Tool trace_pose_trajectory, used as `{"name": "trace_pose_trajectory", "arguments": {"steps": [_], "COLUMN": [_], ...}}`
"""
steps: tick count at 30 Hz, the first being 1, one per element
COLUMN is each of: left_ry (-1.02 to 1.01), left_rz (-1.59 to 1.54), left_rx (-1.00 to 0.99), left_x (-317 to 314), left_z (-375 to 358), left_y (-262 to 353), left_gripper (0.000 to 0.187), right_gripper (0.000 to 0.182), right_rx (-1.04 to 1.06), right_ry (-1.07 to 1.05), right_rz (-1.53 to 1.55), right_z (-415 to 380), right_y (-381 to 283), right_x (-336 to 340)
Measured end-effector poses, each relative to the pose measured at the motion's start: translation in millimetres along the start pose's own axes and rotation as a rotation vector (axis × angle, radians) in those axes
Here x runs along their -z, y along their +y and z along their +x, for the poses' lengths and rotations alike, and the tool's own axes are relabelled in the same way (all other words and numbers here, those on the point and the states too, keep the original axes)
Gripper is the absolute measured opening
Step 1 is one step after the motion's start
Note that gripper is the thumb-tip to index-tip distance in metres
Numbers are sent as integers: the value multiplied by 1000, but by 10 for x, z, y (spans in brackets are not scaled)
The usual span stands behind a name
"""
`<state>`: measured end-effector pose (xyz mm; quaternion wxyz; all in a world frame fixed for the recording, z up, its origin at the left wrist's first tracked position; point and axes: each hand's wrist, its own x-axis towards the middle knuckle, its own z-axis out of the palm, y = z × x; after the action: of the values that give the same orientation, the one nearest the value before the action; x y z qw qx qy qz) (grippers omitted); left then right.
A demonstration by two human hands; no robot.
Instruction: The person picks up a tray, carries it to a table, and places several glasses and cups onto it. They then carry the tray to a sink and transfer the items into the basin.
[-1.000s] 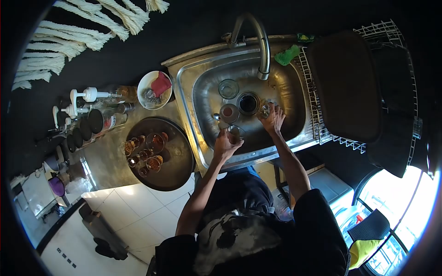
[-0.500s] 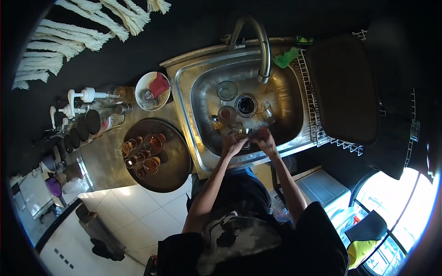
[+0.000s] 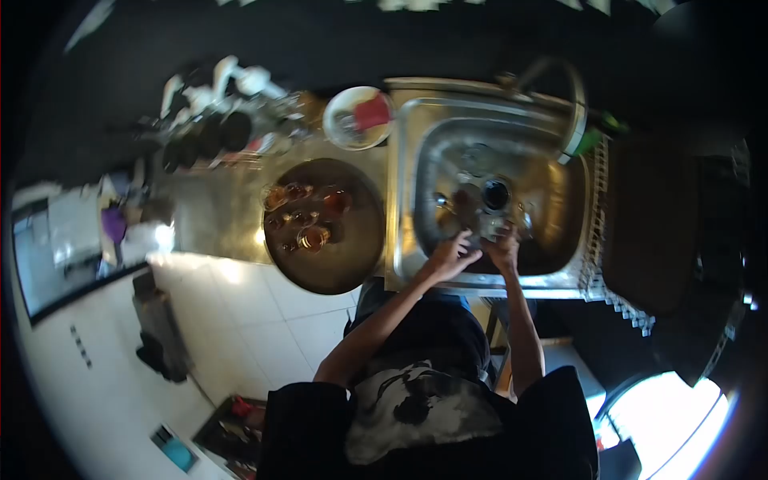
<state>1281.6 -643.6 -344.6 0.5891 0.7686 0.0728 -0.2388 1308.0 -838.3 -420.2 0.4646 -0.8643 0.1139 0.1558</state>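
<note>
Over the near side of the steel sink point(image 3: 404, 200), my left hand point(image 3: 450, 261) is open, its fingers apart and nothing seen in them. Close on its right, my right hand point(image 3: 504, 251) is closed on a clear drinking glass point(image 3: 491, 227), blurred by motion. Several other glasses lie around the drain point(image 3: 496, 194); one clear glass point(image 3: 477, 158) is toward the back of the basin. A small shiny metal piece point(image 3: 441, 200) shows at the basin's left.
Left of the sink, a round dark tray point(image 3: 344, 260) bears several amber-tinted glasses point(image 3: 314, 238). Behind it is a white bowl point(image 3: 331, 132) with a red cloth point(image 3: 371, 112). The curved faucet point(image 3: 578, 112) arches over the basin, and a wire rack point(image 3: 594, 264) borders the right.
The view has swung, shifting the sink and tray to the right in the picture. My left hand has come away from the glass, and its fingers have spread.
</note>
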Motion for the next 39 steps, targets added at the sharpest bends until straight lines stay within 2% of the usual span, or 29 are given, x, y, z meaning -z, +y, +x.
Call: {"name": "trace_pose_trajectory", "arguments": {"steps": [1, 3, 5, 7, 9, 11, 12, 13, 15, 16, 17, 18, 19, 20, 22, 26, 30, 33, 35, 37, 39], "left_ry": [-10, 80, 318, 556, 766, 953, 1011, 1032, 1023, 1023, 972, 921, 920, 882, 849, 799, 826, 862, 854, 851, 878], "left_rz": [-25, -121, 9, 24, 74, 233, 341, 415, 584, 571, 682, 792, 781, 811, 879, 893, 922, 949, 981, 966, 961], "left_rx": [-61, -94, -153, -113, -72, -28, -93, -66, -28, -27, -1, 18, 4, 17, 38, 54, 59, 19, 13, 39, -16], "left_x": [120, 395, 654, 922, 1240, 1509, 1669, 1770, 1906, 1973, 2033, 2079, 2138, 2180, 2228, 2245, 2223, 2195, 2180, 2121, 2041], "left_z": [-140, -441, -734, -985, -1198, -1409, -1503, -1590, -1664, -1682, -1684, -1668, -1658, -1629, -1570, -1504, -1393, -1375, -1386, -1433, -1447], "left_y": [123, 294, 172, 47, -72, -145, -247, -248, -359, -373, -353, -342, -375, -416, -413, -464, -502, -536, -581, -506, -499], "left_gripper": [59, 42, 38, 34, 32, 33, 36, 45, 61, 61, 68, 76, 76, 80, 86, 89, 89, 84, 83, 84, 85], "right_gripper": [79, 80, 80, 81, 84, 86, 85, 85, 78, 71, 69, 76, 86, 92, 94, 90, 83, 80, 81, 80, 72], "right_rx": [8, 111, 169, 66, 112, -65, -123, -114, 31, 285, 505, 533, 642, 611, 663, 658, 601, 559, 486, 464, 436], "right_ry": [48, 115, 73, 178, 120, 224, 267, 269, 446, 473, 429, 294, 169, 25, -111, -133, -65, -16, -75, -33, -4], "right_rz": [8, -186, -141, -243, -209, -466, -482, -495, -468, -430, -356, -386, -311, -268, -140, -169, -151, -55, 63, 71, 216], "right_z": [28, 120, 83, 86, 71, -44, -155, -195, -282, -383, -435, -509, -575, -649, -566, -392, -333, -344, -406, -503, -524], "right_y": [-5, 90, 38, 62, 91, -129, -316, -407, -614, -828, -1051, -1390, -1595, -1905, -2302, -2531, -2542, -2350, -2275, -2269, -2063], "right_x": [-15, -121, -183, -272, -294, -299, -341, -376, -469, -601, -746, -911, -1156, -1329, -1677, -2213, -2315, -2192, -1952, -1494, -1089]}}
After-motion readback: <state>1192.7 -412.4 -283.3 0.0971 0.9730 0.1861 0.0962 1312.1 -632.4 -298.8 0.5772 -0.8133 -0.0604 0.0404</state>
